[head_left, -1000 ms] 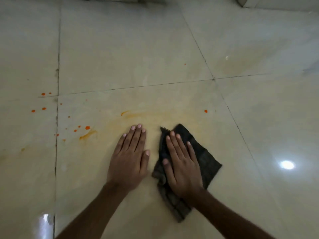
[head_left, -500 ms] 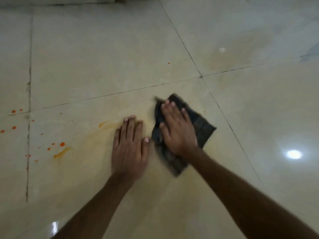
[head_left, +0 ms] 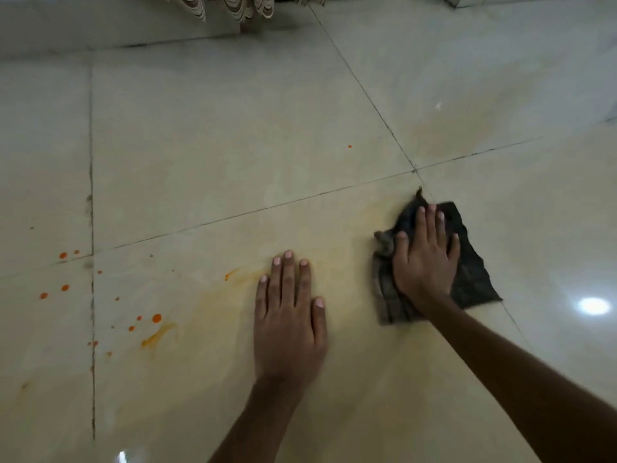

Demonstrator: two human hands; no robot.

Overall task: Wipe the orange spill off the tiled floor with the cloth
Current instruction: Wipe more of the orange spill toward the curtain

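Observation:
A dark checked cloth (head_left: 472, 279) lies crumpled on the pale tiled floor (head_left: 233, 145), right of centre near a grout crossing. My right hand (head_left: 425, 259) presses flat on top of it, fingers spread. My left hand (head_left: 288, 315) rests palm down on bare tile beside it, holding nothing. A faint orange smear (head_left: 213, 302) spreads left of my left hand. Bright orange drops and a streak (head_left: 157, 332) dot the tiles further left, and more drops (head_left: 63, 289) lie across the grout line. A single orange speck (head_left: 349, 146) sits farther up.
Carved pale furniture bases (head_left: 240, 8) stand at the top edge. A ceiling light reflects as a glare spot (head_left: 593, 305) on the glossy tile at right. A dull yellowish patch (head_left: 467, 135) marks the tile beyond the cloth.
My right hand has pushed the cloth away from me and to the right, away from my left hand. My left hand has stayed planted on the tile.

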